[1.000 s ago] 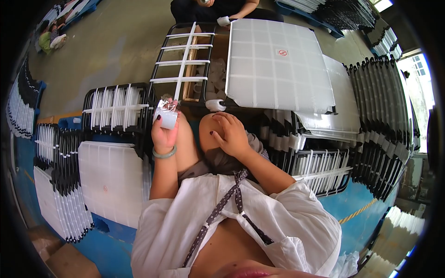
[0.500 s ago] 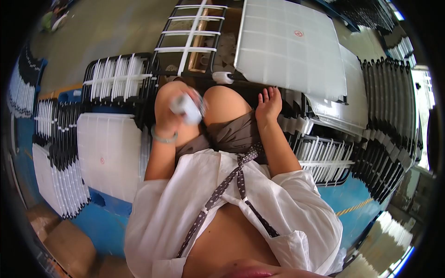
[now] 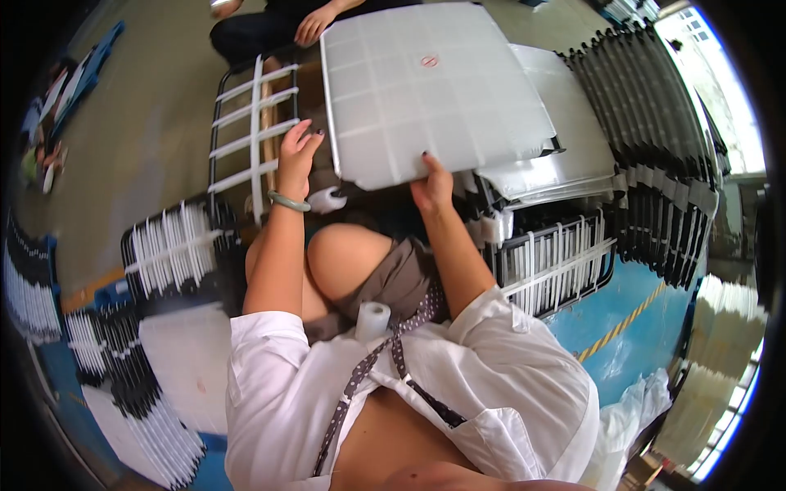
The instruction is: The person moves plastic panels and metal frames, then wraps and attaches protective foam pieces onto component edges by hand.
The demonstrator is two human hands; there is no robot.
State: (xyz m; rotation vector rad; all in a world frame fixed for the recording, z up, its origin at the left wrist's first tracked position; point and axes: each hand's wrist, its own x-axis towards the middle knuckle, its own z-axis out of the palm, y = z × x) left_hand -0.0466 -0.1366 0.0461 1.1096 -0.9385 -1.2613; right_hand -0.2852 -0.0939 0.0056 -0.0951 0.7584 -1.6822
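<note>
A white translucent panel with a dark frame and a small red mark (image 3: 434, 106) lies in front of me. My right hand (image 3: 432, 190) grips its near edge, thumb on top and fingers hidden beneath. My left hand (image 3: 296, 159), with a bangle at the wrist, is raised just left of the panel, fingers apart and holding nothing. A black frame with white crossed straps (image 3: 259, 123) lies left of that hand. A white roll (image 3: 373, 320) of clear-looking material rests in my lap. Below my left hand sits a small white wrapped bundle (image 3: 327, 200).
Another person's hand (image 3: 316, 23) rests by the panel's far left corner. Stacked dark frames (image 3: 643, 98) rise at right, above strapped frames (image 3: 557, 266). More strapped frames (image 3: 176, 250) and a white panel (image 3: 184, 360) are at left. Plastic wrap (image 3: 630, 417) lies lower right.
My left hand has let go of the white roll, now in my lap, and reached forward. My right hand has taken hold of the panel's near edge. Another person has come into view.
</note>
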